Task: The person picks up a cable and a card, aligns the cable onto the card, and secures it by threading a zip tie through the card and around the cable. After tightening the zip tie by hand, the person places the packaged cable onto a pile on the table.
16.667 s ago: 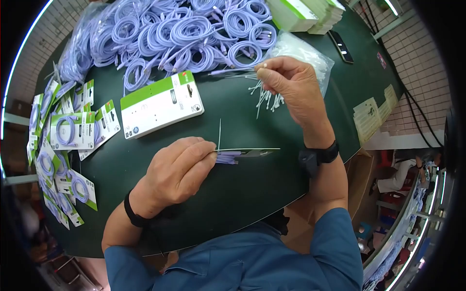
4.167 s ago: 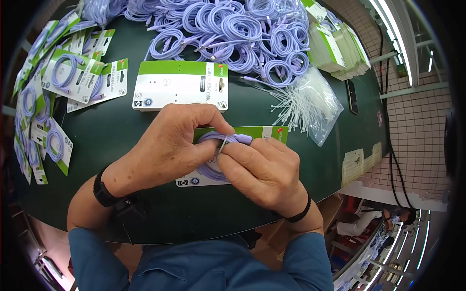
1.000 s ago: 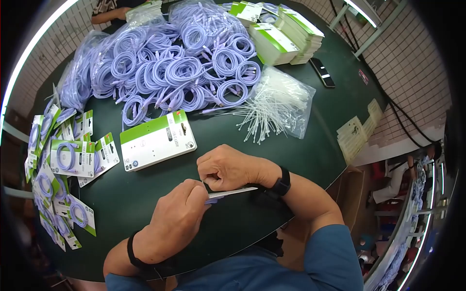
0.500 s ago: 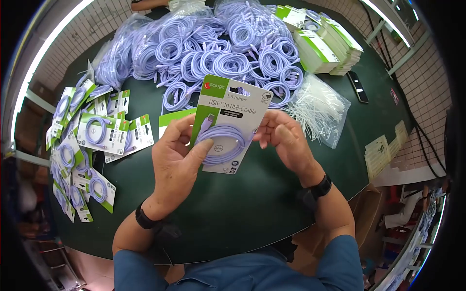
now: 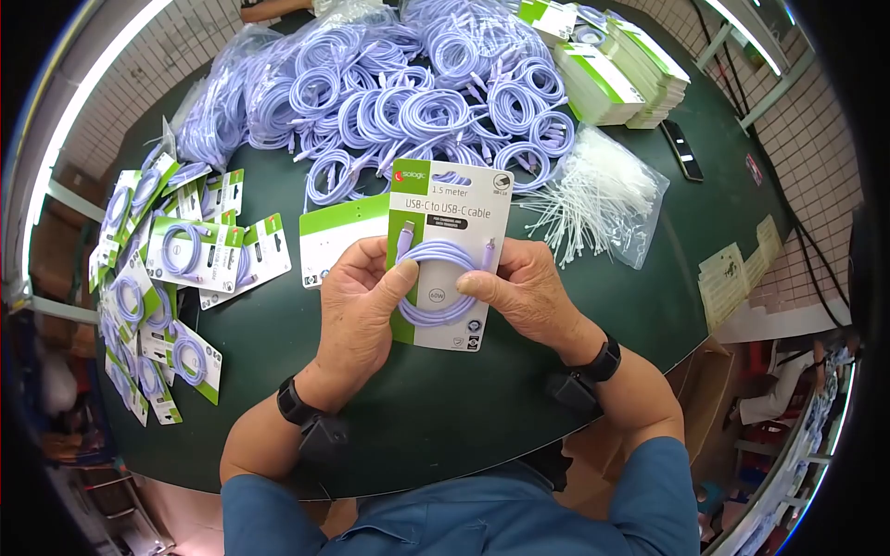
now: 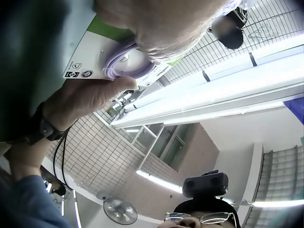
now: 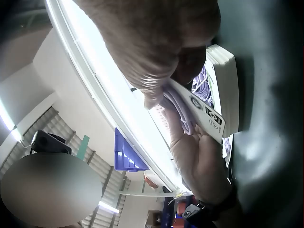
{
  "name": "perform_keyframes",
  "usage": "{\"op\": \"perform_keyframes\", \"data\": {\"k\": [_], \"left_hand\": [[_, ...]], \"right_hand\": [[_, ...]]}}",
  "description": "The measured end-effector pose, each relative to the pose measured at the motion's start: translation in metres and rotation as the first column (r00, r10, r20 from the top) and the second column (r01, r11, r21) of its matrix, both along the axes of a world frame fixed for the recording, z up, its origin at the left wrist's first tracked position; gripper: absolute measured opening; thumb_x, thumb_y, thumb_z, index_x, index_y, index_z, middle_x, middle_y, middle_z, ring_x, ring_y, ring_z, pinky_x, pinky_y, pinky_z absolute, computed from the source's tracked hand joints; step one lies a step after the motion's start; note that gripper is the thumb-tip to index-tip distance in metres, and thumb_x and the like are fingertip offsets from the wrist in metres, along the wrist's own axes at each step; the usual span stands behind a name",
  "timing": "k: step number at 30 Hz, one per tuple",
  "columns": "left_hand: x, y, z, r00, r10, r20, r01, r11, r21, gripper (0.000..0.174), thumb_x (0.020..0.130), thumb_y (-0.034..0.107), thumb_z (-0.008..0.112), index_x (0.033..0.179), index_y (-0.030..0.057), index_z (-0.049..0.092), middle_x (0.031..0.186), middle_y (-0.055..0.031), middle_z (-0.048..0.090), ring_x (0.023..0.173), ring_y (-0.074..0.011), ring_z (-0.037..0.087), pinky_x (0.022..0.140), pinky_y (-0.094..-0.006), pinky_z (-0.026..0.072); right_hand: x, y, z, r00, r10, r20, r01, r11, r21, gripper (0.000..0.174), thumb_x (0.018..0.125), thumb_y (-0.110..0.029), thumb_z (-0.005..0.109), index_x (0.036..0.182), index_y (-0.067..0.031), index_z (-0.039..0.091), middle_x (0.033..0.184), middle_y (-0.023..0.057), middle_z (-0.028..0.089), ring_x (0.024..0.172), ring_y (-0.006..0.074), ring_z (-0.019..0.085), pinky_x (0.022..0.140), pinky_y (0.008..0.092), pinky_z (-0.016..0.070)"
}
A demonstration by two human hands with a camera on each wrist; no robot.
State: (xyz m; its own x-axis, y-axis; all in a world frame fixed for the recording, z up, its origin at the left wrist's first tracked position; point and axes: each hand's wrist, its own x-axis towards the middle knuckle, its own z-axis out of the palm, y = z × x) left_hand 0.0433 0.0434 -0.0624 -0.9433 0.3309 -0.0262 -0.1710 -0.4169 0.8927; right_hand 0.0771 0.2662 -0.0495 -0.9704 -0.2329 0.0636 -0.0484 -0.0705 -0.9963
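Observation:
A white and green cable card is held upright above the table, its printed face toward the head camera. A coiled lilac USB-C cable lies against its front, one plug near each side. My left hand grips the card's left edge, thumb on the coil, fingers behind the card. On the other side my right hand pinches the card and coil, its thumb pressing the cable. The right wrist view shows the coil standing out from the card; the fingers behind it are largely hidden.
Behind lies a large heap of coiled cables. A blank-card stack sits behind my left hand, finished-looking carded cables at left. Loose white cable ties, card stacks and a phone are at right.
Earlier, my hands worked a white tie around the coil on the card. The card then turned from edge-on to face up, and my right hand, loose beside it, has taken its right side.

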Motion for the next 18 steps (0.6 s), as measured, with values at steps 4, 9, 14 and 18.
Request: {"op": "perform_keyframes", "data": {"k": [4, 9, 14, 18], "left_hand": [[-0.001, 0.008, 0.001, 0.996, 0.088, -0.019, -0.088, 0.996, -0.005, 0.038, 0.099, 0.003, 0.072, 0.135, -0.005, 0.059, 0.125, -0.0125, 0.068, 0.113, -0.015, 0.066, 0.102, -0.0294, 0.0521], [0.001, 0.017, 0.006, 0.921, 0.1, -0.378, -0.162, 0.977, -0.136, 0.037, 0.1, 0.003, 0.071, 0.135, -0.0018, 0.062, 0.127, -0.0109, 0.064, 0.115, -0.0169, 0.064, 0.101, -0.0293, 0.0505], [-0.001, 0.013, 0.0, 0.77, -0.121, -0.627, -0.205, 0.883, -0.422, 0.031, 0.098, 0.003, 0.073, 0.128, 0.004, 0.068, 0.124, -0.009, 0.064, 0.115, -0.0179, 0.063, 0.099, -0.0305, 0.051], [-0.002, 0.013, 0.0, 0.841, -0.079, -0.535, -0.177, 0.895, -0.41, 0.027, 0.095, 0.003, 0.077, 0.12, 0.0065, 0.071, 0.121, -0.0077, 0.065, 0.111, -0.0174, 0.064, 0.096, -0.0307, 0.052]], "right_hand": [[-0.002, -0.006, 0.0, 0.998, -0.057, -0.012, 0.057, 0.998, 0.036, 0.036, 0.103, -0.024, 0.072, 0.127, 0.0025, 0.068, 0.107, 0.007, 0.077, 0.094, 0.0099, 0.069, 0.081, 0.0278, 0.0579], [0.001, -0.008, 0.001, 0.999, -0.044, -0.021, 0.044, 0.999, 0.023, 0.038, 0.106, -0.027, 0.068, 0.131, 0.0015, 0.064, 0.113, 0.0079, 0.075, 0.097, 0.0108, 0.068, 0.084, 0.029, 0.0575], [0.001, -0.005, 0.0, 0.997, -0.004, -0.078, 0.006, 0.999, 0.037, 0.043, 0.107, -0.03, 0.066, 0.136, 0.0014, 0.06, 0.12, 0.0096, 0.073, 0.103, 0.0129, 0.067, 0.089, 0.0315, 0.0569], [-0.001, -0.005, -0.002, 0.991, 0.04, -0.13, -0.033, 0.998, 0.056, 0.046, 0.108, -0.033, 0.064, 0.138, 0.0014, 0.058, 0.122, 0.0113, 0.072, 0.107, 0.0155, 0.067, 0.093, 0.0338, 0.0558]]}}
